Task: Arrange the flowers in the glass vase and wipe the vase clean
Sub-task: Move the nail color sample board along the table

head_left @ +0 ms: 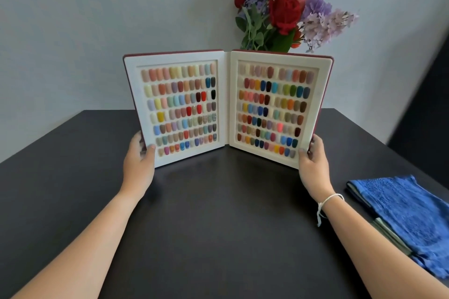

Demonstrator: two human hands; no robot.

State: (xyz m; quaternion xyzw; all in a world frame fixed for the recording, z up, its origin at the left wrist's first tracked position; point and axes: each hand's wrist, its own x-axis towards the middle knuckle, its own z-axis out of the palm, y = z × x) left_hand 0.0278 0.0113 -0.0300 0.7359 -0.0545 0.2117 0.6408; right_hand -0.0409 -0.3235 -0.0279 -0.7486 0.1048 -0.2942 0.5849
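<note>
A bunch of flowers (pixel 284 7), red, white, purple and lilac with green leaves, rises behind an open nail-colour sample book (pixel 228 107) that stands upright on the dark table (pixel 218 213). The book hides the vase and the flower stems. My left hand (pixel 139 155) grips the book's lower left edge, thumb on the white inner page. My right hand (pixel 314 156) grips the lower right edge the same way; a white string is tied round that wrist. A folded blue towel (pixel 408 216) lies on the table to the right of my right forearm.
A grey wall stands close behind the table's far edge. A dark shape (pixel 422 116) fills the far right beyond the table. A thin grey-green flat thing (pixel 388 233) sticks out from under the towel's left side.
</note>
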